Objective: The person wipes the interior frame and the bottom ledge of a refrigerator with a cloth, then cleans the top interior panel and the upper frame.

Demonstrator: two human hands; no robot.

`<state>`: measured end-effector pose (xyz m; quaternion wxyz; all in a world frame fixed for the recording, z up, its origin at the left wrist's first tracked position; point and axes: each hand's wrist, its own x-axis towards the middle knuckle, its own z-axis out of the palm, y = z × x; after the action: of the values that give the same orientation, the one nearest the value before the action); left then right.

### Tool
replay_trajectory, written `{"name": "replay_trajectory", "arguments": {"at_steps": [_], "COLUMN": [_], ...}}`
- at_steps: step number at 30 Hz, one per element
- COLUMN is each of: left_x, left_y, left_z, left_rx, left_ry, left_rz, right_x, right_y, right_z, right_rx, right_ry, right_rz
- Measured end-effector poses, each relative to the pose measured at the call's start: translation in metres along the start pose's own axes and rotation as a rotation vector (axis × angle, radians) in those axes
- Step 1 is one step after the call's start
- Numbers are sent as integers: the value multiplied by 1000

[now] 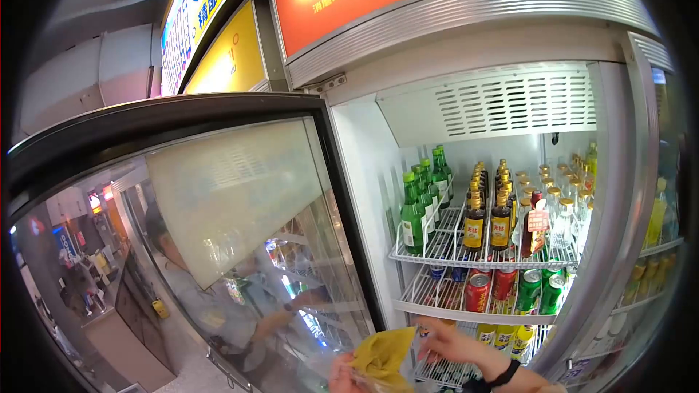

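A yellow cloth (pixel 384 358) is at the bottom centre, with clear plastic around its lower part. My left hand (pixel 345 374) has its fingers closed on the cloth's left side. Just right of the cloth is my right hand (pixel 445 342), a black band on its wrist, fingers apart and reaching toward the cloth and plastic; whether it touches them cannot be made out. Both hands are in front of the opened fridge, below a wire shelf (pixel 473 314) with red and green cans. The glass door (pixel 247 247) stands open on the left.
Green bottles (pixel 412 218), brown bottles (pixel 473 224) and clear bottles (pixel 564 222) stand on the upper shelf. Yellow-labelled bottles (pixel 521 340) are lower down. A counter (pixel 120 335) shows through the door glass, with a person's reflection. Another glass door (pixel 659 196) is at right.
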<state>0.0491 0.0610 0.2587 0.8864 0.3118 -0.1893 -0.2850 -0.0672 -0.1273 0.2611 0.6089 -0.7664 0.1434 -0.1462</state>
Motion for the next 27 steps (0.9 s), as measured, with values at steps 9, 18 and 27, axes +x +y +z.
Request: {"name": "replay_trajectory", "arguments": {"at_steps": [9, 18, 27], "left_x": [9, 24, 17], "left_y": [-7, -27, -24], "left_z": [22, 26, 7], "left_rx": [203, 398, 1482], "left_ry": [-12, 86, 251], "left_rz": [229, 306, 625], "right_x": [38, 48, 101], "right_y": [-89, -46, -101], "right_z": [-33, 14, -29], "right_rx": [70, -191, -12], "right_ry": [-70, -195, -1077], "right_rz": [-507, -683, -624]}}
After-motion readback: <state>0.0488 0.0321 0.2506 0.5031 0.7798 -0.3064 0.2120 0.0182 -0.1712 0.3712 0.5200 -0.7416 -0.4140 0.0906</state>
